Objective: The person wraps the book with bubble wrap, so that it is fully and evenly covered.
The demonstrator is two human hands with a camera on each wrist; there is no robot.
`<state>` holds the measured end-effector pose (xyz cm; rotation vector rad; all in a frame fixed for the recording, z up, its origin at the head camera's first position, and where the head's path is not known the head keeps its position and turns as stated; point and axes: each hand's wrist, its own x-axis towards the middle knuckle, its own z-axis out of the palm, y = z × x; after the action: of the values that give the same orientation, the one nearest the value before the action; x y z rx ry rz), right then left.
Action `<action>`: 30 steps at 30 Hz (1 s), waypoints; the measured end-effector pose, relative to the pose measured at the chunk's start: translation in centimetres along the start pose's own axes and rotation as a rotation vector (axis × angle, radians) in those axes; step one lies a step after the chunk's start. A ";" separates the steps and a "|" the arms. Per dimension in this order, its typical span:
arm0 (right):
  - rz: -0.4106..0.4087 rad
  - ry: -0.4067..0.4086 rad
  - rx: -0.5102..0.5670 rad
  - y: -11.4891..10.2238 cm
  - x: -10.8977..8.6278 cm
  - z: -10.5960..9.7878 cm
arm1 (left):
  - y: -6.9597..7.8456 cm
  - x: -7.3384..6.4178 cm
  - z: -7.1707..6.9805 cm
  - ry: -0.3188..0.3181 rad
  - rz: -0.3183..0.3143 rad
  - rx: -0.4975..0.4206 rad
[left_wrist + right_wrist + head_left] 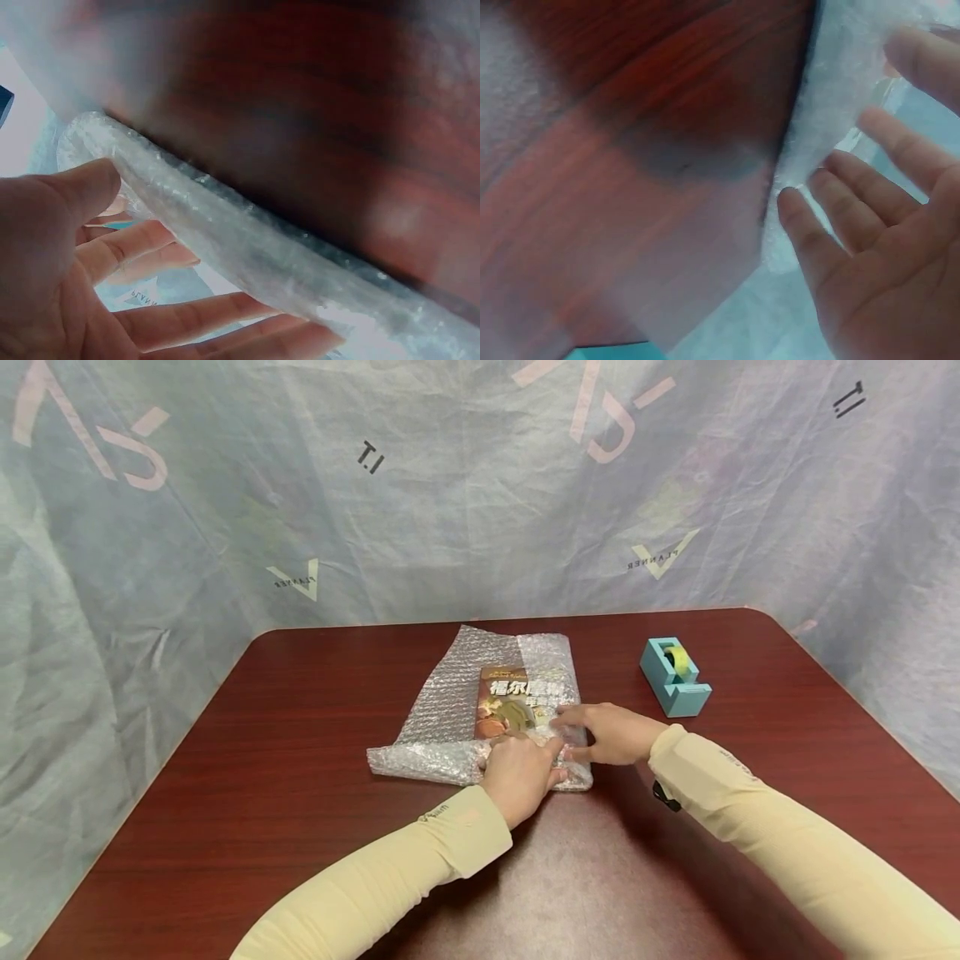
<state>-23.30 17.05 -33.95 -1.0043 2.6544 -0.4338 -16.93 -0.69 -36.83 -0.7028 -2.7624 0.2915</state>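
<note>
A book (504, 706) with a brown illustrated cover and large white characters lies on a sheet of bubble wrap (457, 689). Folded flaps of the wrap cover the book's right side and its near edge. My left hand (519, 777) presses on the near fold, its fingers extended along the wrap in the left wrist view and the thumb by the edge. At the right side of the package, my right hand (617, 733) touches the wrap with spread fingers (870, 217). Both hands hide part of the package's near right corner.
A light blue tape dispenser (670, 681) with a yellow roll stands on the dark red table (300, 710), to the right of the package. Behind the table hangs a grey printed cloth (465, 527). The wrap's loose left part spreads over the tabletop.
</note>
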 end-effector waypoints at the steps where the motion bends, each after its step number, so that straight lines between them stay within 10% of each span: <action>1: 0.012 -0.008 0.005 -0.1 0.1 -0.1 | 0.0 0.0 0.0 0.001 0.001 0.000; 15: 0.056 -0.096 -0.109 -1.5 1.4 -0.7 | -0.3 -0.3 0.5 0.104 0.024 0.009; 30: 0.101 -0.178 -0.092 -1.8 1.3 -1.7 | -3.1 0.1 -0.2 -0.169 0.049 -0.087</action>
<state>-23.78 15.19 -31.95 -0.8852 2.5692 -0.1921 -18.30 -3.26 -35.78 -0.8032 -2.9360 0.2532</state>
